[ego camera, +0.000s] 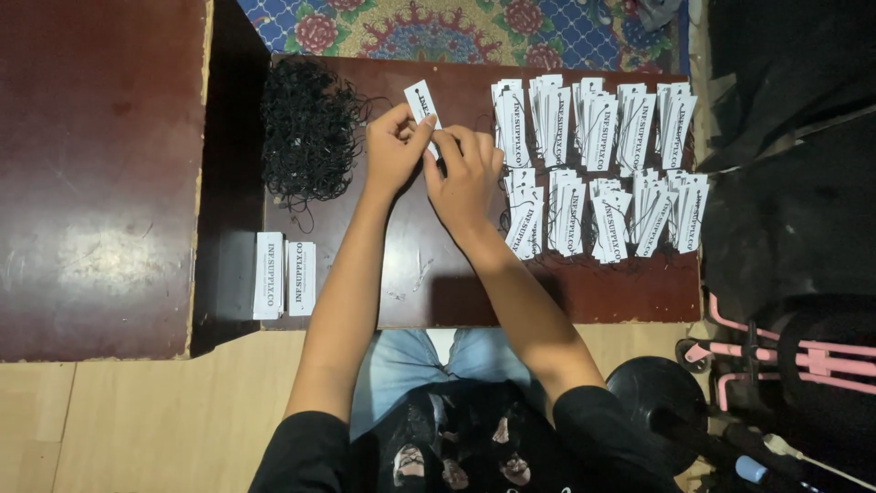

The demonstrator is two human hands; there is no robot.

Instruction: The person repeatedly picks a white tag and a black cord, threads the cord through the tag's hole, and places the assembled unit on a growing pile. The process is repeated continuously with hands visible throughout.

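Both of my hands meet over the dark brown low table [429,283]. My left hand [394,146] pinches a white paper tag [422,100] with a small hole and dark string at its top end. My right hand [464,173] touches the lower end of the same tag with its fingertips. A tangled heap of black strings [308,132] lies just left of my left hand. To the right of my right hand, two rows of strung white tags [598,169] lie fanned out in bunches.
Two stacks of plain white tags [285,276] sit at the table's front left corner. A larger reddish-brown tabletop [96,173] stands to the left. A patterned rug [456,27] lies beyond. Black cloth and a pink metal frame [794,351] are on the right.
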